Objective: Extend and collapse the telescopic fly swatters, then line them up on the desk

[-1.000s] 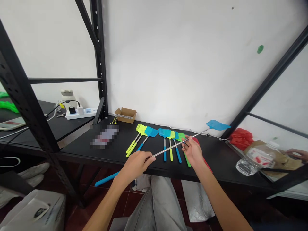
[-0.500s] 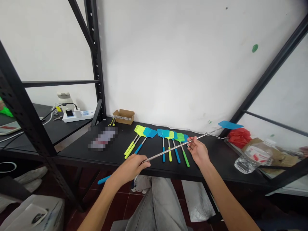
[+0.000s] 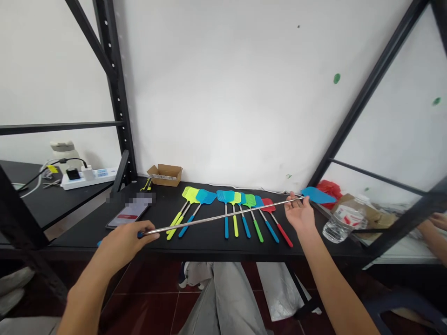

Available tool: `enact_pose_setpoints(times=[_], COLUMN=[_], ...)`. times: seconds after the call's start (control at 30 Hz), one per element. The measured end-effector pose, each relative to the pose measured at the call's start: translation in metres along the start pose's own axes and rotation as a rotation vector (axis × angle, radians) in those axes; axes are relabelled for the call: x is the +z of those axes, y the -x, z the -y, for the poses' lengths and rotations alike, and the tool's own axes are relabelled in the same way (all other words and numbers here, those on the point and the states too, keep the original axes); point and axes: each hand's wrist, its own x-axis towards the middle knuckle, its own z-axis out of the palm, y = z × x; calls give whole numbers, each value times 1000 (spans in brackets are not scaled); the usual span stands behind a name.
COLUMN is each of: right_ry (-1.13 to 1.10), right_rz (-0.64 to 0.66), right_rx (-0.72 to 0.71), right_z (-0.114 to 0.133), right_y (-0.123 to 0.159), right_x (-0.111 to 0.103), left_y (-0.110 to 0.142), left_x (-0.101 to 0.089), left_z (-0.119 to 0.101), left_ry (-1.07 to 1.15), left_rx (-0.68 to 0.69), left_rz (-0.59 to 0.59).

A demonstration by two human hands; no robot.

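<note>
A long blue fly swatter [image 3: 223,216] is held slantwise across the front of the desk by both hands. My left hand [image 3: 120,245] is closed around it where the metal rod meets the blue handle, most of which is hidden by the hand. My right hand [image 3: 301,214] has its fingers at the rod just below the flat blue head, palm turned up. Behind the rod, several shorter fly swatters lie fanned out on the black desk: a yellow and blue group [image 3: 190,195] at left, and a row of blue, yellow, green and red ones [image 3: 249,200] at right.
A phone [image 3: 129,213], a small open cardboard box [image 3: 165,175] and a yellow-black clip [image 3: 146,185] are at the desk's left. At right stand a plastic bottle [image 3: 344,221] and a red bag [image 3: 327,188]. Black metal posts frame both sides. Another person's arm [image 3: 435,232] shows far right.
My hands have moved apart along the rod, the left to the handle and the right nearer the head. The rod lies flatter. The view has shifted right, and a red fly swatter is uncovered.
</note>
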Motion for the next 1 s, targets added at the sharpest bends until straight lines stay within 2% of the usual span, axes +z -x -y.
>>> enact_pose_setpoints(times=[0.13,0.27,0.37,0.47,0.57,0.63,0.73,0.83,1.0], right_ry=[-10,-5,69,132,152,186,242,248,225], right_rz=[-61,-127,-157,-195,-223,-195,-87,24,74], right_rx=[-10,-23,-55,-106,-141,-141,-124,-94,-124], right_z=[15,20,20,21,17,6,-26,-56,-76], right_y=[-7,-15,-20,-24,-22,-14,8,31,56], right_x=[-6,-12,-18,-24,-25,-19,-3,14,32], left_y=[-3,-6,-6,-4,-1,0,-1,-2,0], left_x=[0,1,-2,-5,-6,-2,11,25,34], left_z=[18,30,31,26,13,-4,-39,-68,-84], left_ry=[-10,-36,-57,-89,-105,-81,-42,-71,-89], left_rx=[-55,-146,-202,-196,-161,-86,88,170,197], left_rz=[12,-3,22,65,94,110,104,74,42])
